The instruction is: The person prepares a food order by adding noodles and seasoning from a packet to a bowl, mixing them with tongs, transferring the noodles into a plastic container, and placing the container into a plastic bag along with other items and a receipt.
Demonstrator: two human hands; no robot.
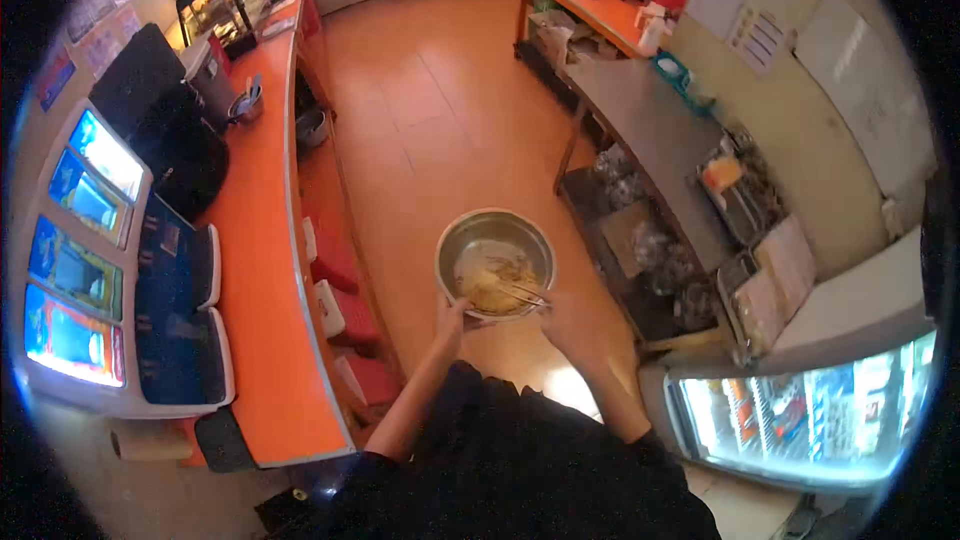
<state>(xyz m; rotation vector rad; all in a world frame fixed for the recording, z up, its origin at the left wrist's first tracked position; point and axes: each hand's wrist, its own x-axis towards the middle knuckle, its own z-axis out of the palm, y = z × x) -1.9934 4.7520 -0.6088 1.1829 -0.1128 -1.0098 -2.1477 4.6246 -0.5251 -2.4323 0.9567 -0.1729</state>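
A wide round metal bowl (500, 230) is held out in front of me above the floor. My left hand (452, 320) grips its near left rim, with the thumb at the edge and the fingers partly hidden beneath. Inside lies a yellowish, crumbly or shredded food (488, 292), heaped toward the near side. At the bowl's near right, my right hand (563, 317) is closed around what look like metal tongs (522, 292), whose tips reach into the food.
On the left runs a long orange counter (252, 240) with red crates (345, 305) below. Drink dispensers (85, 270) stand against the left wall. To the right are a metal-topped table (645, 115) with bagged items underneath and a lit glass-door fridge (800, 415). Tiled floor (420, 90) stretches ahead.
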